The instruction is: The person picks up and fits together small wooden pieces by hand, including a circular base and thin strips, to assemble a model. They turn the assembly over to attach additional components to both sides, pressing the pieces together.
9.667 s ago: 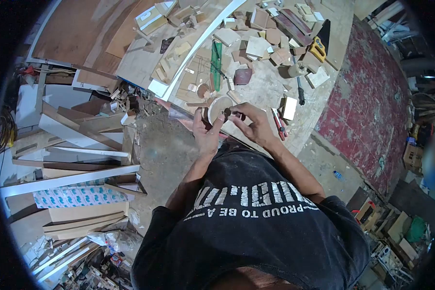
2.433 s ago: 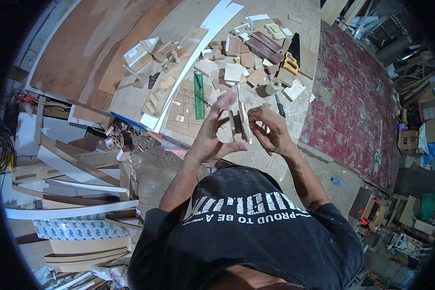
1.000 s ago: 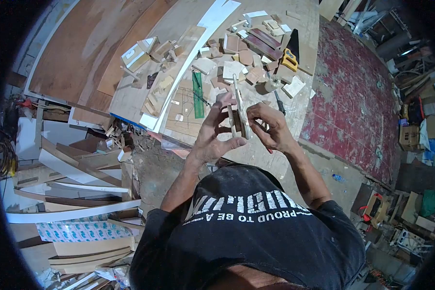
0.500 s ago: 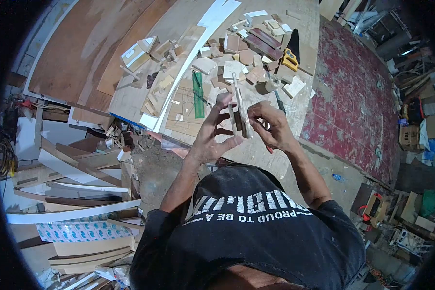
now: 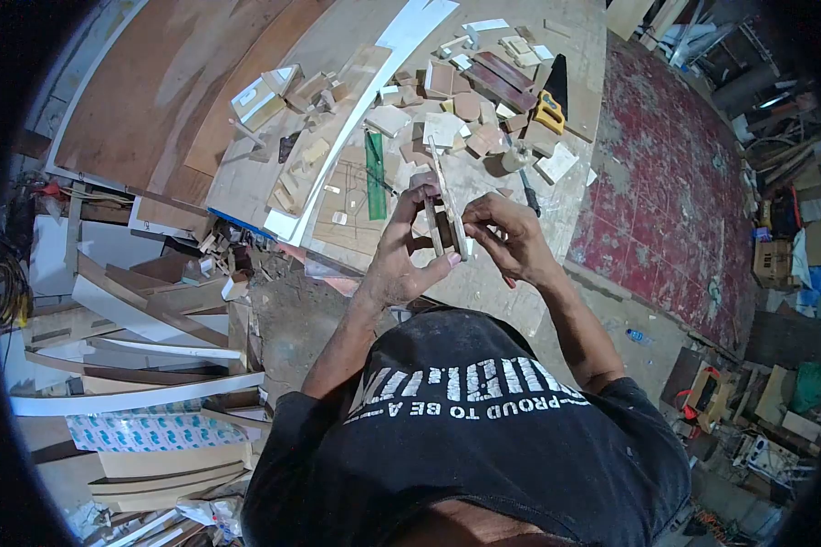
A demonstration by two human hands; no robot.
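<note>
A small wooden assembly (image 5: 456, 232), thin boards on edge with a gap and a block between them, is held upright over the table's near edge. My left hand (image 5: 397, 264) grips it from the left, thumb low and fingers behind. Close against its right face is my right hand (image 5: 515, 239), fingers curled into a pinch. A small red tip shows below that hand; whatever the fingers hold is hidden. Beyond the assembly lie wood offcuts (image 5: 388, 121) and a green strip (image 5: 375, 173).
The plywood table (image 5: 520, 296) carries a yellow-handled saw (image 5: 549, 111), a small jar (image 5: 513, 160), a dark-handled tool (image 5: 530, 193) and a wooden model (image 5: 260, 98). Curved panels (image 5: 137, 398) are stacked at left. Red flooring (image 5: 657, 210) lies at right.
The assembly has tilted and shifted slightly left in my left hand, showing more of the gap between its boards. My right hand stays close to its right face.
</note>
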